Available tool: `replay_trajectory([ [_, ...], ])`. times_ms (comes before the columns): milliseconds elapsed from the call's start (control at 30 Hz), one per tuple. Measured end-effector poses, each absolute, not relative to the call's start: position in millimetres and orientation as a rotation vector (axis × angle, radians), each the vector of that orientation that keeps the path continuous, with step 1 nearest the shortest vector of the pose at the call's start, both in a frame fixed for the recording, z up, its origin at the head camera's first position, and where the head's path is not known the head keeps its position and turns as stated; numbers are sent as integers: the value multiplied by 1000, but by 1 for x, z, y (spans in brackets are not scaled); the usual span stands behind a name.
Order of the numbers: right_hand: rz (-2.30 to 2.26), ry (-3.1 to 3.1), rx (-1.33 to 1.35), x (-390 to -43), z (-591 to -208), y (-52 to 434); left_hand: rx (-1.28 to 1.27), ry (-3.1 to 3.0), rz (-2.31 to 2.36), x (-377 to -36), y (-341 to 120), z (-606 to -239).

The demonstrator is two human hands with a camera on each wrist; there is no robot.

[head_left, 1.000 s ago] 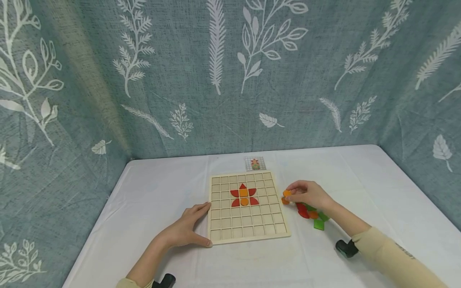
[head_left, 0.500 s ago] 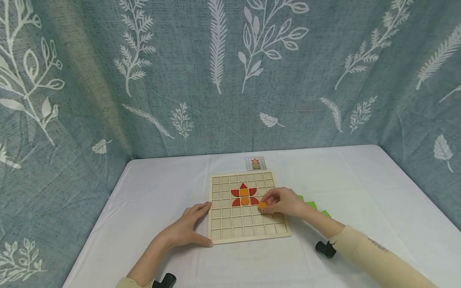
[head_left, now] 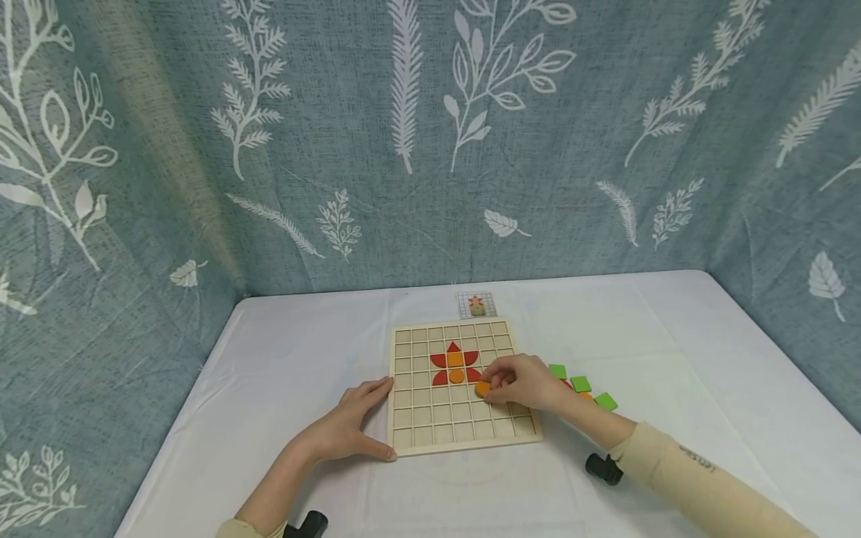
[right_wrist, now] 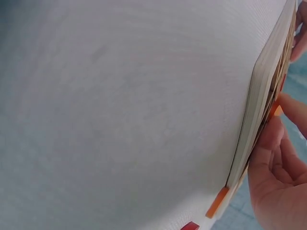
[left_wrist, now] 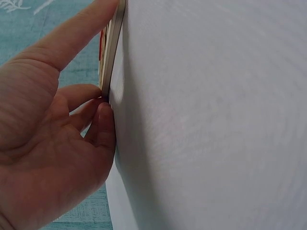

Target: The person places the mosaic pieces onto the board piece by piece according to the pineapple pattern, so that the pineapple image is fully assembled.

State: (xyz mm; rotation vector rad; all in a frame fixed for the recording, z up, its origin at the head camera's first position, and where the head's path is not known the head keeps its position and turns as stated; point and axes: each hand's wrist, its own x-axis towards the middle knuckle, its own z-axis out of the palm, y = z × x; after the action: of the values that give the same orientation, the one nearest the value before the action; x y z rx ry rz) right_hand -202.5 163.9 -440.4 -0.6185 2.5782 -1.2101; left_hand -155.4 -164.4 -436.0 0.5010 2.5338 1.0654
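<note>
Orange piece pinched between thumb and fingers of right hand, over grid board on its right half; forearm angled in from right. Left hand spread wide, thumb at near corner, fingertips at board's left edge. Board on counter, between hands. Versus 1 s ago: right hand shifted left, from beside loose pieces onto board; left hand unchanged. Green tiles now visible beyond right wrist.
</note>
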Motion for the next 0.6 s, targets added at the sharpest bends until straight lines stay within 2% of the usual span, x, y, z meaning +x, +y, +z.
replay_trajectory([
  [367,-1193,2630,-740,-198,-438,159,505,2542,1054,-156,-164,-437],
  [600,-1193,2662,-647,-202,-433,179,500,2544,1055,-156,-164,-436],
])
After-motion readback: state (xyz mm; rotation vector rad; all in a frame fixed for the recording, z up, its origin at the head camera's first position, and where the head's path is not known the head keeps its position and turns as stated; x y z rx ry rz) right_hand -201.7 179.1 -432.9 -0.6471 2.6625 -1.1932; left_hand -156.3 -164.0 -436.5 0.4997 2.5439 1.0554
